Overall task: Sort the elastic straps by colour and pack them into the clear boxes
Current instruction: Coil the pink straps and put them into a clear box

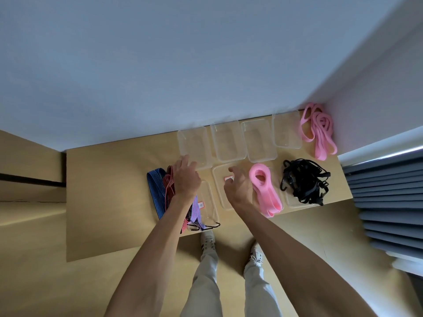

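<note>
Both hands empty, fingers loose: left hand (pixel 185 179) over striped blue and red elastic straps (pixel 160 191), right hand (pixel 238 186) over a clear plastic lid (pixel 219 179). Four clear rectangular boxes (pixel 229 143) unfilled; pink loops (pixel 265 191) and black tangle (pixel 304 181) unpacked.

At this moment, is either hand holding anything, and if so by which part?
Nothing is held. The left hand hovers open over the striped straps beside a clear box; the right hand hovers with loosely curled, empty fingers above a lid.
</note>
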